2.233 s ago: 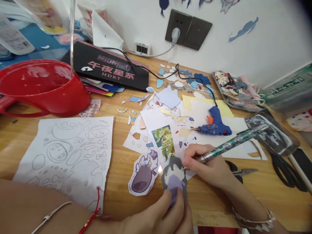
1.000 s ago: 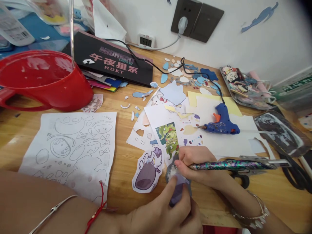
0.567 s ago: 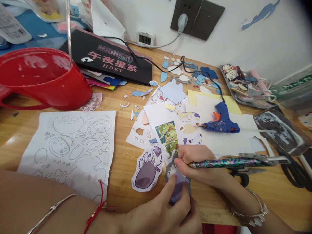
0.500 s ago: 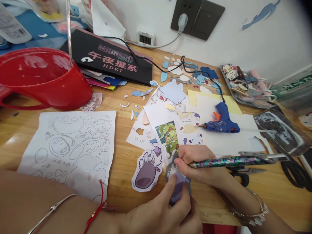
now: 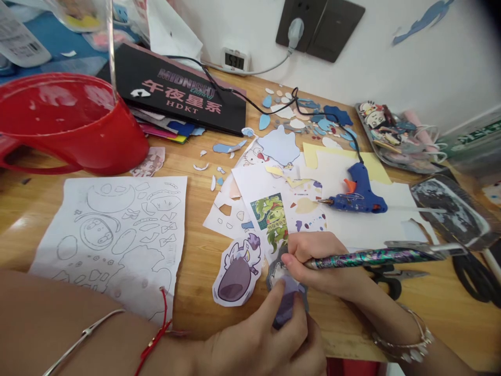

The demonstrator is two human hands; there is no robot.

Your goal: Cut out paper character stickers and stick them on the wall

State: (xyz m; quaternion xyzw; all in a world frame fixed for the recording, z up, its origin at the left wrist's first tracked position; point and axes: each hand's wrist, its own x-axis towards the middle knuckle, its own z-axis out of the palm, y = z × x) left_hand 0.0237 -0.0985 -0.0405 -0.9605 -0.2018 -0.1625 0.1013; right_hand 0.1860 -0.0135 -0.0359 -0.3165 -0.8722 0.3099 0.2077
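My right hand (image 5: 321,263) is closed round a long patterned green pen-like tool (image 5: 376,256), whose tip sits at a grey-backed cartoon cutout (image 5: 285,297) near the desk's front edge. My left hand (image 5: 270,339) pinches the lower end of that cutout with thumb and forefinger, pressing it to the wood. Just left of it lies a printed purple creature cutout (image 5: 235,271).
A pencil-sketched pattern sheet (image 5: 113,235) lies at the left, a red plastic jug (image 5: 70,130) behind it. A blue glue gun (image 5: 358,193) rests on white and yellow papers, its cord running to the wall socket. Scissors (image 5: 385,279), a black box (image 5: 180,96) and paper scraps lie around.
The pen-like tool has swung from pointing up and right to lying nearly level. My right hand shifted slightly over the cutout; my left hand keeps its pinch.
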